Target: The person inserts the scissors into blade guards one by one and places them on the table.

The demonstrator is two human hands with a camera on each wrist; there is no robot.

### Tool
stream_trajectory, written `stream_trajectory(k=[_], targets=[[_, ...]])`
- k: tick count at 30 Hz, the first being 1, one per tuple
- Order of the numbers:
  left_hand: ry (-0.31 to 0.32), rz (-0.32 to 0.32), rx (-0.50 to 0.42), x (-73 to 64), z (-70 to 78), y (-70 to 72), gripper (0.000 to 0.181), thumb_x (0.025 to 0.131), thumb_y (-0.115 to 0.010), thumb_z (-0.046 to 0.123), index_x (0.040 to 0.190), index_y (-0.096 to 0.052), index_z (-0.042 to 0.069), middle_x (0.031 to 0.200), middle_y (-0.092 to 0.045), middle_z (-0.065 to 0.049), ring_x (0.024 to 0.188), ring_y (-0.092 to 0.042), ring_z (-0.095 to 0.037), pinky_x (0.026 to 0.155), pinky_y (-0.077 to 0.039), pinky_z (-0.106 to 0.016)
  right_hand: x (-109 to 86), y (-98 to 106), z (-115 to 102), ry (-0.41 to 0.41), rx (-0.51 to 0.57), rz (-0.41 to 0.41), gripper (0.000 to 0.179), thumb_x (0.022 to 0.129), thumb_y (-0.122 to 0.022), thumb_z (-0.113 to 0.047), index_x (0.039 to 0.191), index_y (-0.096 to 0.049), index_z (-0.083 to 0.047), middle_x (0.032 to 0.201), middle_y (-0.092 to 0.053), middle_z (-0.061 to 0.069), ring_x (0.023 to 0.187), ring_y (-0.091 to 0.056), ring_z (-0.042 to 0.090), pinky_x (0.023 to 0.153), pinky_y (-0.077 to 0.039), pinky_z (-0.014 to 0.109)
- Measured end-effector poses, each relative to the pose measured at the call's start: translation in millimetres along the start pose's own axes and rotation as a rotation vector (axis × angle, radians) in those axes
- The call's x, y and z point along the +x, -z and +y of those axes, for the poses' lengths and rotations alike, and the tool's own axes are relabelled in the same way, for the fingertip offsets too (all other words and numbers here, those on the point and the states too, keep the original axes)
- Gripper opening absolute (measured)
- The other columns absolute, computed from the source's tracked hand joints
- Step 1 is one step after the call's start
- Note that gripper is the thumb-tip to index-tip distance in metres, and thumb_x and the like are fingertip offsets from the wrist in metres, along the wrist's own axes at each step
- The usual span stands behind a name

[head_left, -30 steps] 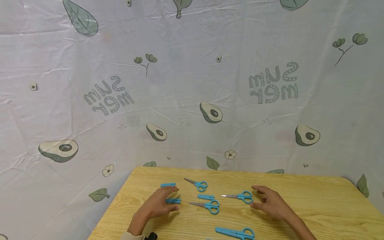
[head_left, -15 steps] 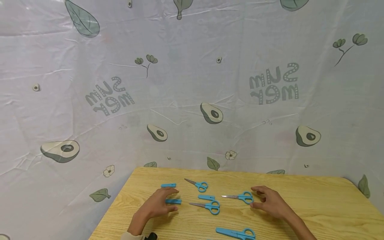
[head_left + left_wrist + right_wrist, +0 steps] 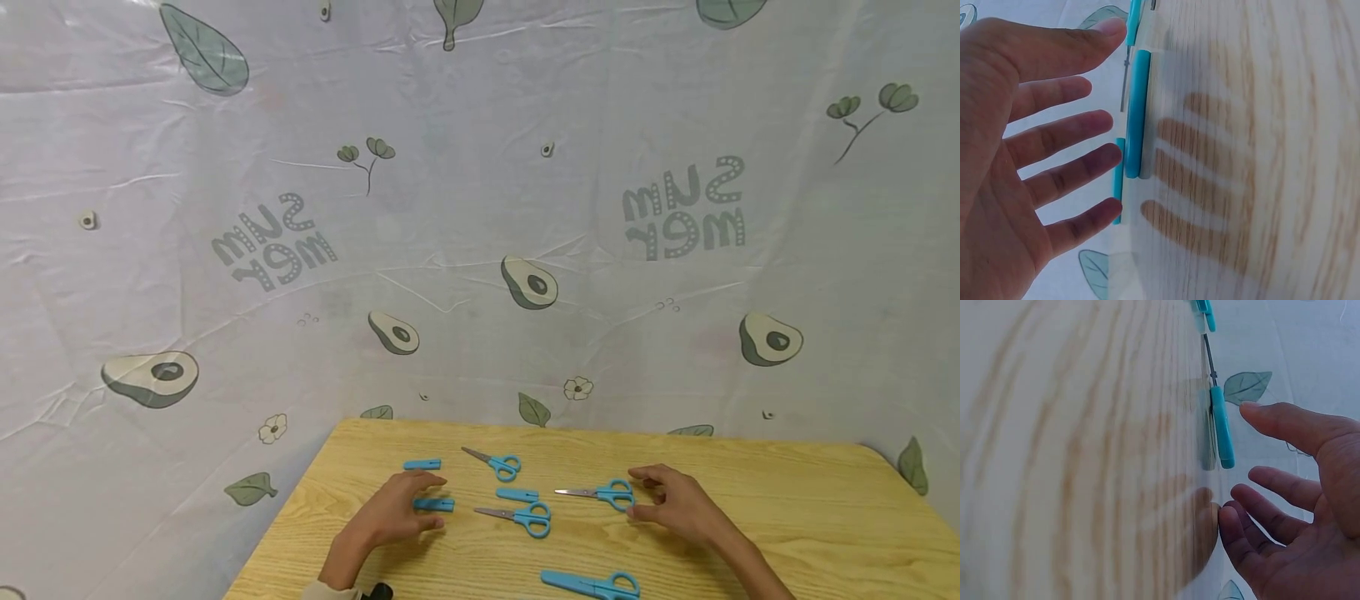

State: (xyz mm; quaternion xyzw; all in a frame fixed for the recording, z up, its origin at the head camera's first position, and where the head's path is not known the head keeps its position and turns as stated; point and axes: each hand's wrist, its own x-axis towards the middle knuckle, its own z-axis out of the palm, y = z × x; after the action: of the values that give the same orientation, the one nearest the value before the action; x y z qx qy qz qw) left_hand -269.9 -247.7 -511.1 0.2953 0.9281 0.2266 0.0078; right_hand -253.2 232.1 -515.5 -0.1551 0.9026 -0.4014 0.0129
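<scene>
My left hand (image 3: 396, 508) hovers with spread, relaxed fingers at the table's left side, holding nothing. Beside its fingertips lies a blue scissors cap (image 3: 435, 504), partly hidden by the hand; another cap (image 3: 422, 464) is just behind. On the right, my right hand (image 3: 678, 504) has its fingers loosely bent and grips nothing. Its thumb and fingers stand close to the blue handle of bare-bladed scissors (image 3: 603, 492). Between the hands lie a third cap (image 3: 517, 495) and two more bare scissors, one farther back (image 3: 493, 461) and one nearer (image 3: 517, 515).
A pair of scissors in its blue cap (image 3: 573, 581) lies near the bottom of the head view. Everything rests on a wood-grain table (image 3: 810, 508). Behind it hangs a pale sheet (image 3: 450, 208) printed with avocados and leaves.
</scene>
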Motion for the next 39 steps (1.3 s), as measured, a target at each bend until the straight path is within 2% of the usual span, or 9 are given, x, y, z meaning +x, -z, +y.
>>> stream_trajectory(k=[6,13,22,29,35,39], targets=[[0.007,-0.002,-0.023,0.4,-3.0,-2.2,0.056,0.089,-0.073,0.042,0.135,-0.061,0.013,0.133,-0.064,-0.002,0.117,-0.063,-0.025,0.092,-0.055,-0.039,-0.7,0.4,0.1,0.012,0.008,-0.015,0.064,0.084,-0.080,-0.032,0.133,-0.058,0.003,0.131,-0.061,0.023,0.111,-0.063,0.039,0.082,-0.057,0.039],[-0.003,0.003,-0.002,0.7,-5.4,-3.0,0.055,0.089,-0.074,0.041,0.134,-0.062,0.012,0.131,-0.065,-0.002,0.113,-0.065,-0.022,0.090,-0.055,-0.036,1.8,-1.8,1.0,0.022,-0.009,-0.018,0.065,0.083,-0.080,-0.033,0.133,-0.058,0.002,0.131,-0.061,0.022,0.111,-0.064,0.038,0.084,-0.057,0.041],[-0.021,0.004,0.014,-0.8,-7.7,-5.4,0.054,0.090,-0.073,0.041,0.134,-0.062,0.010,0.130,-0.066,-0.003,0.115,-0.064,-0.023,0.093,-0.054,-0.038,6.3,-1.1,-2.2,-0.012,-0.030,-0.033,0.064,0.083,-0.081,-0.034,0.132,-0.060,0.000,0.130,-0.062,0.019,0.114,-0.061,0.038,0.087,-0.054,0.049],[-0.041,0.048,0.061,0.5,-7.4,-7.9,0.051,0.089,-0.075,0.040,0.129,-0.066,0.011,0.127,-0.067,-0.002,0.118,-0.061,-0.024,0.096,-0.052,-0.040,8.0,1.6,-4.4,0.009,-0.041,-0.054,0.063,0.085,-0.079,-0.033,0.133,-0.059,0.003,0.129,-0.062,0.020,0.113,-0.060,0.039,0.086,-0.054,0.049],[-0.019,0.060,0.085,-0.4,-7.3,-10.6,0.048,0.089,-0.075,0.040,0.127,-0.067,0.013,0.128,-0.064,-0.001,0.125,-0.056,-0.029,0.102,-0.049,-0.044,12.4,0.1,-4.7,0.002,-0.031,-0.051,0.064,0.083,-0.081,-0.031,0.132,-0.059,0.004,0.126,-0.063,0.019,0.112,-0.060,0.040,0.086,-0.053,0.052],[-0.026,0.070,0.091,-2.2,-8.5,-11.8,0.045,0.089,-0.075,0.039,0.126,-0.068,0.012,0.126,-0.064,-0.002,0.121,-0.058,-0.029,0.099,-0.050,-0.044,14.7,-1.2,-4.0,0.015,-0.035,-0.060,0.064,0.084,-0.081,-0.031,0.132,-0.059,0.004,0.124,-0.064,0.017,0.110,-0.061,0.037,0.084,-0.054,0.049]])
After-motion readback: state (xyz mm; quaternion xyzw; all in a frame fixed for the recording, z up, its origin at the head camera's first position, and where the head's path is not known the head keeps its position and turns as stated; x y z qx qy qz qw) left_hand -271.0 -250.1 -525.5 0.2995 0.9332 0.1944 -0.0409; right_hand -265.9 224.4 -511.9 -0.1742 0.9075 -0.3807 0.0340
